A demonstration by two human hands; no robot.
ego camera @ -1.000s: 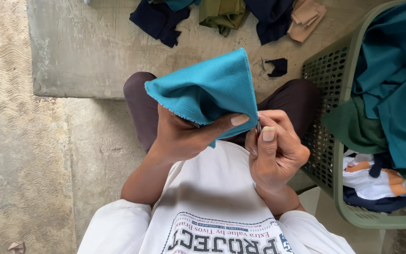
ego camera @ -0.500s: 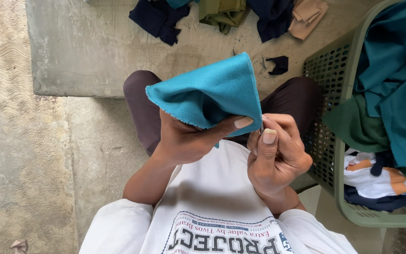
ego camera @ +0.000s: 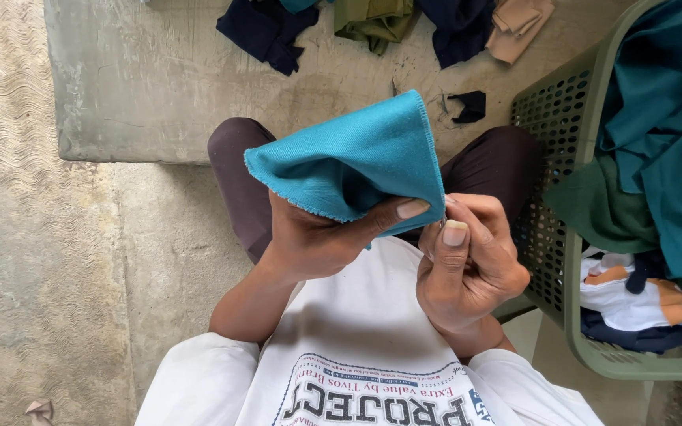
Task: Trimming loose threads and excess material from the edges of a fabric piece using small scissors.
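Fingers of both hands pinch the teal cloth (ego camera: 357, 158), beside a green basket (ego camera: 578, 315) of clothes.

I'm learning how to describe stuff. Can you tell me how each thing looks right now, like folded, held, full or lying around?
Teal knit cloth piece: folded, held up over the lap.
Left hand: gripping the cloth, thumb on its lower edge.
Right hand: fingers pinched at the cloth's corner.
Green perforated plastic basket: heaped full of clothes.
Small dark fabric scrap: lying loose on the concrete.
Dark, olive and tan clothes: crumpled in a row on the concrete.
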